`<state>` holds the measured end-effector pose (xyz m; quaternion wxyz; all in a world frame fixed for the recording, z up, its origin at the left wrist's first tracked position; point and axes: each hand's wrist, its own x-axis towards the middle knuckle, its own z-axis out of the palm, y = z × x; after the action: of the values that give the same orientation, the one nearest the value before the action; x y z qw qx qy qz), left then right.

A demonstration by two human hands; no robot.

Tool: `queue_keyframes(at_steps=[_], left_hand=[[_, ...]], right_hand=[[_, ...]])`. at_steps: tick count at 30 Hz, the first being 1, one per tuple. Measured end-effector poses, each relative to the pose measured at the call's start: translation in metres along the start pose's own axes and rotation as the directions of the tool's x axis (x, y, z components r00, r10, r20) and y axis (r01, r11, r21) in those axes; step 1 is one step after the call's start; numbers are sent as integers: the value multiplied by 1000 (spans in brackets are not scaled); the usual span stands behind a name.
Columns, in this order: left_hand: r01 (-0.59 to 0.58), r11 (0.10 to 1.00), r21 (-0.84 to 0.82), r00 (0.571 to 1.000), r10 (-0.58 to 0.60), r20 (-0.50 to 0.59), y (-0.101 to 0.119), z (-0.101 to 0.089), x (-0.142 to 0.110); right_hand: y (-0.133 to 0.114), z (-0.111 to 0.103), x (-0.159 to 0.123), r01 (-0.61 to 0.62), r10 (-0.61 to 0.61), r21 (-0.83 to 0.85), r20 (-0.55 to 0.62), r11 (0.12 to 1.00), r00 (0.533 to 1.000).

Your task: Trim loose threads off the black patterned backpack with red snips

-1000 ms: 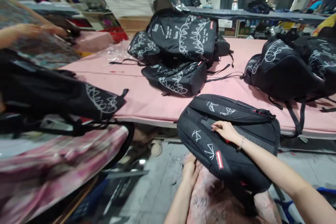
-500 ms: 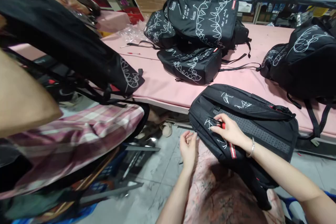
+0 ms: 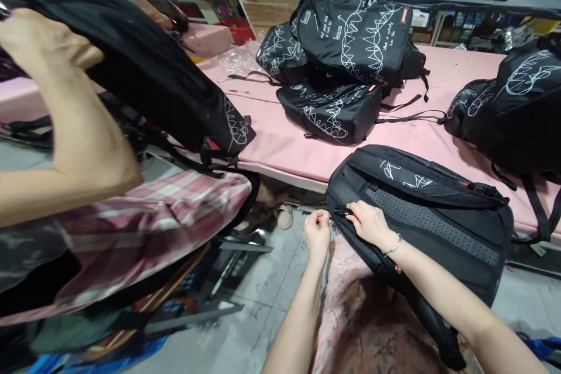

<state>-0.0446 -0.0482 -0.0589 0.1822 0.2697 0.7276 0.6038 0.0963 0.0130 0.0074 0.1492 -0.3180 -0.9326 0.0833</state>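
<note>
A black backpack (image 3: 456, 251) lies back panel up across my lap and the pink table's edge, its straps marked with white scribbles. My right hand (image 3: 372, 225) rests over its near-left strap, fingers closed round small dark thread snips (image 3: 345, 213), mostly hidden by the fingers. Just left of the bag's corner, my left hand (image 3: 317, 232) is closed in a pinch, close to the snips' tip. Whatever is between those fingertips is too small to make out.
Several black backpacks (image 3: 350, 35) with white scribbles stand on the pink table (image 3: 289, 155), with another backpack (image 3: 521, 111) at the right. On my left, a co-worker's arm (image 3: 87, 123) is beside a long black bag (image 3: 162, 82). Grey floor tiles (image 3: 258, 286) show below.
My right hand has moved left and slightly down along the strap, toward my left hand. My left fingers have drawn into a pinch. The co-worker's arm has shifted, now showing a hand.
</note>
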Motion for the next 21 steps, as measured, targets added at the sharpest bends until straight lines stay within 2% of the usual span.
queue_keyframes(at_steps=[6, 14, 21], left_hand=[[69, 987, -148, 997, -65, 31, -4, 6, -4], [55, 989, -138, 998, -56, -3, -1, 6, -4], [1, 995, -101, 1000, -2, -13, 6, 3, -5]], right_hand=[[-7, 1, 1, 87, -79, -144, 57, 986, 995], [-11, -1, 3, 128, -109, -207, 102, 970, 989], [-15, -3, 8, 139, -122, -179, 104, 974, 987]])
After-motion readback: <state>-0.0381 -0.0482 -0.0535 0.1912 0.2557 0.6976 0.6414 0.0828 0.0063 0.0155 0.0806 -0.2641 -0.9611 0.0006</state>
